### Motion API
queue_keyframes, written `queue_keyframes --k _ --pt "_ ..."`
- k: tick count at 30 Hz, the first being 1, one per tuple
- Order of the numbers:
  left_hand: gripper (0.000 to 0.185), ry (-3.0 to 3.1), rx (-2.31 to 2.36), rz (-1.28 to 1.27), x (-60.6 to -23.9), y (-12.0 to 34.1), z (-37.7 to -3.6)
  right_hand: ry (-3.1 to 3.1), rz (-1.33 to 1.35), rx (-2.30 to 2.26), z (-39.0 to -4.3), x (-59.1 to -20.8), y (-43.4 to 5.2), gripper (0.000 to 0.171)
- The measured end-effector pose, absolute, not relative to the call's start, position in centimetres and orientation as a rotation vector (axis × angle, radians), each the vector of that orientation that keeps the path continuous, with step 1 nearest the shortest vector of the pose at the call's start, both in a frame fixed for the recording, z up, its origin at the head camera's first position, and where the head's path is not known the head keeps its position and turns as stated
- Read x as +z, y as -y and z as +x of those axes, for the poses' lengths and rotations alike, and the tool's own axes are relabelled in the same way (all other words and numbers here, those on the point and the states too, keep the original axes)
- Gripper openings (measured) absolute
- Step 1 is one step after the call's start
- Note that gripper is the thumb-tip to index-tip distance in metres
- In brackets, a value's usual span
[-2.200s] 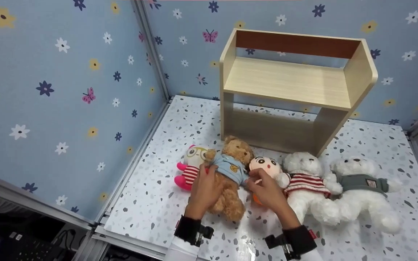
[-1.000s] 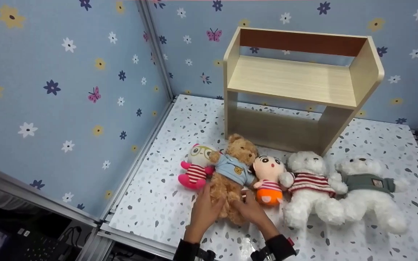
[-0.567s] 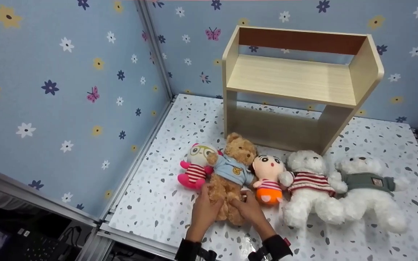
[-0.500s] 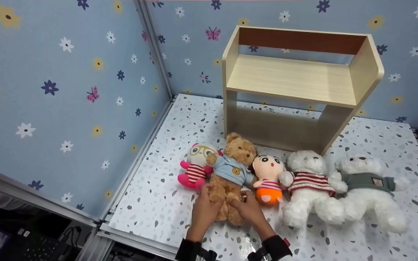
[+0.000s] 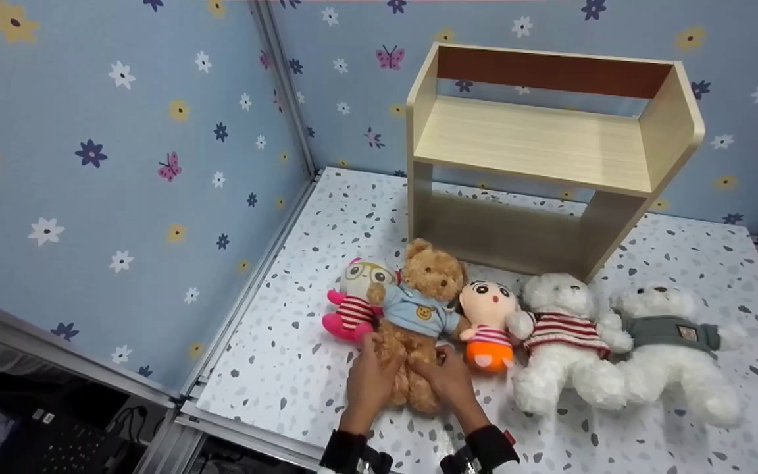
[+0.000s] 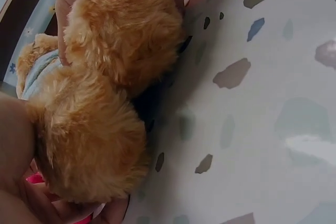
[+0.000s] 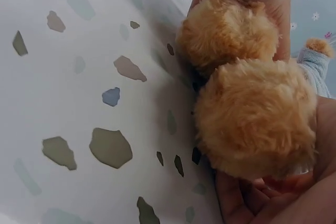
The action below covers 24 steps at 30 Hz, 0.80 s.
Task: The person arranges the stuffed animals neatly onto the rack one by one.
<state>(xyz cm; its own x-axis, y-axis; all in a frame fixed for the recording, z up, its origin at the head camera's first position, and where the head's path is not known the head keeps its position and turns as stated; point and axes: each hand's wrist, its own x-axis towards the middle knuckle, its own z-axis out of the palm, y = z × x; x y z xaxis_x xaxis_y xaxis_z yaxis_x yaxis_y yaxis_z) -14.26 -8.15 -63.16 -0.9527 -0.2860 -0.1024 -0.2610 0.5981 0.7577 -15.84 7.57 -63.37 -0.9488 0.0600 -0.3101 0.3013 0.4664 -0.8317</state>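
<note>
Brown teddy bear (image 5: 416,322) lies on its back on the speckled tabletop (image 5: 300,355), in a row of soft toys, and both hands are closed around its lower half: the left hand (image 5: 368,377) curls round the leg on its side, the right hand (image 5: 450,382) round the other, fingers sunk into the fur (the wrist views show both fuzzy legs (image 6: 89,135) (image 7: 257,119) cupped from below and beside, skin pressed into pile). The bear wears a pale blue shirt (image 5: 415,312). Just beside it on the left, touching its arm, lies a small doll with glasses and a pink striped body (image 5: 354,301); on the right, also touching, a round-faced doll in orange (image 5: 486,319). Further right come a white bear in a striped jumper (image 5: 566,342) and a white bear in a grey jumper (image 5: 672,345), all on their backs. Behind the row stands a light wooden shelf unit (image 5: 537,141), its upper board bare. The risk I see is the crowding: since the bear's arms overlap both neighbours, lifting it by the legs could drag or tip the small dolls, and a grip this low leaves the heavy head to flop and knock against the shelf's edge.
</note>
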Motion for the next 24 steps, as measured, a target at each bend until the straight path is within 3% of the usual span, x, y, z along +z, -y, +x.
queue_keyframes --k 9,15,20,24 --pt "0.033 2.775 -1.06 0.374 -62.8 8.6 -14.9 -2.669 0.379 -1.204 -16.3 -64.0 -6.9 0.061" --pt "0.052 2.768 -1.03 0.348 -63.1 7.9 -14.8 -2.759 0.339 -1.125 -16.1 -63.9 -6.5 0.063" --pt "0.058 2.753 -0.999 0.283 -63.5 7.7 -14.8 -2.801 0.26 -1.101 -16.0 -63.9 -6.6 0.068" --pt "0.058 2.777 -1.006 0.264 -63.8 7.6 -14.8 -2.805 0.203 -1.123 -16.0 -64.1 -6.8 0.062"
